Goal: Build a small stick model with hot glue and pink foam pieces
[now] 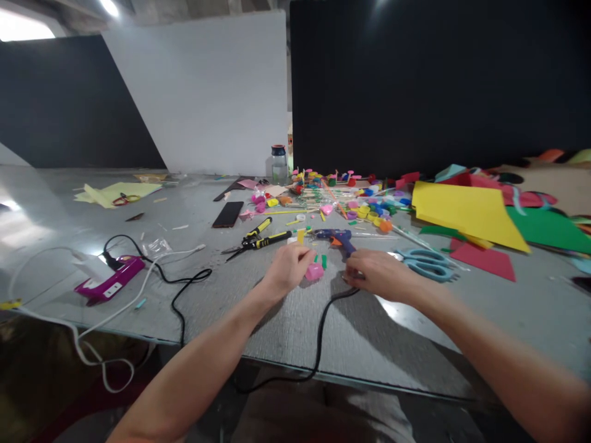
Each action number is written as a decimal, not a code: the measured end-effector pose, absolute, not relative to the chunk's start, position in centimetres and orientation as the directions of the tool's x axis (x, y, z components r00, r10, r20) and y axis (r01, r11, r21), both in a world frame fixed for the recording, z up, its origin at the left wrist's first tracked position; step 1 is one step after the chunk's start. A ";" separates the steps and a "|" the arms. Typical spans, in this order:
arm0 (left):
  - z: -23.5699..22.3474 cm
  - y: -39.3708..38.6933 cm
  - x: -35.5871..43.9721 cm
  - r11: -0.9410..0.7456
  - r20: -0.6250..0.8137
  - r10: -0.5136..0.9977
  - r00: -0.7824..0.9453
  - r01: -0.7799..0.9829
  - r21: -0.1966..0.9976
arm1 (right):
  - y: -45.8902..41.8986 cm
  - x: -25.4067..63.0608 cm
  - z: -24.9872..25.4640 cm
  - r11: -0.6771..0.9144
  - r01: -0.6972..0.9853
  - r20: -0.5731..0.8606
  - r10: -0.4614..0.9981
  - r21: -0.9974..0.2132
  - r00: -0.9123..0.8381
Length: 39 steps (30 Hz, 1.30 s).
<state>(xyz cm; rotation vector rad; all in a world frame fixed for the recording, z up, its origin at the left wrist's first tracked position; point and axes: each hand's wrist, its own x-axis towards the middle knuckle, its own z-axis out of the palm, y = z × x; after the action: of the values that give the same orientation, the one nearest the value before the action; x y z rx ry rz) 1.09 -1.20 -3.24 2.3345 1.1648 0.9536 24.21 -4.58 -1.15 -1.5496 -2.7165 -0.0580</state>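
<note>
My left hand (289,267) is closed in a pinch above the table, just left of a pink piece (314,272). Whatever lies between its fingertips is too small to make out. Small green pieces (324,262) lie beside the pink one, and a yellow strip (301,235) shows behind the hand. My right hand (381,274) has its fingers curled at the handle end of a blue glue gun (333,235), over its black cord (323,320). I cannot tell whether those fingers grip the handle. The glue gun lies on its side, nozzle to the left.
Yellow-black pliers (272,239) and a phone (228,215) lie left of centre. Blue scissors (427,264) and coloured sheets (466,212) are on the right. Behind are bottle caps and sticks (318,195) and a bottle (279,165). A purple power strip (113,280) trails cables at left.
</note>
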 end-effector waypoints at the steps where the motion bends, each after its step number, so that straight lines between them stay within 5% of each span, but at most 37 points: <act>1: -3.2 -1.2 1.1 -0.600 0.414 0.800 0.435 0.552 0.579 | -4.5 24.0 -1.2 0.505 0.863 0.031 0.862 0.021 -0.505; 10: -3.5 -0.5 1.0 -0.562 0.376 0.822 0.427 0.503 0.657 | -3.8 21.9 -1.3 0.432 0.897 0.093 0.901 -0.091 -0.424; 17: -2.9 0.0 0.5 -0.331 0.115 0.885 0.451 0.436 0.837 | -3.5 22.6 -2.3 0.460 0.871 0.128 0.887 -0.174 -0.443; 24: -1.2 -0.4 -0.1 -0.210 -0.057 0.855 0.516 0.444 0.871 | -3.6 22.6 -2.3 0.559 0.804 0.113 0.829 -0.202 -0.547; 31: -1.0 -0.5 -0.7 -0.252 -0.039 0.796 0.604 0.390 0.886 | -3.5 23.1 -2.5 0.435 0.787 0.240 0.900 -0.437 -0.364; 35: -1.2 -0.5 -1.1 -0.316 -0.073 0.700 0.710 0.400 0.860 | -3.7 23.2 -2.8 0.249 0.379 0.170 0.958 -0.892 -0.230; 39: -1.4 -0.3 -1.0 -0.359 -0.036 0.677 0.735 0.372 0.856 | -4.2 22.8 -2.9 0.052 -0.004 0.052 0.981 -0.999 -0.189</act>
<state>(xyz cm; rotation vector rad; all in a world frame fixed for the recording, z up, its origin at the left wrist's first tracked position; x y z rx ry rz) -1.00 -0.34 -1.38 1.9853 0.7983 0.4040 22.79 -4.15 -2.89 -1.0749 -1.3722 1.3075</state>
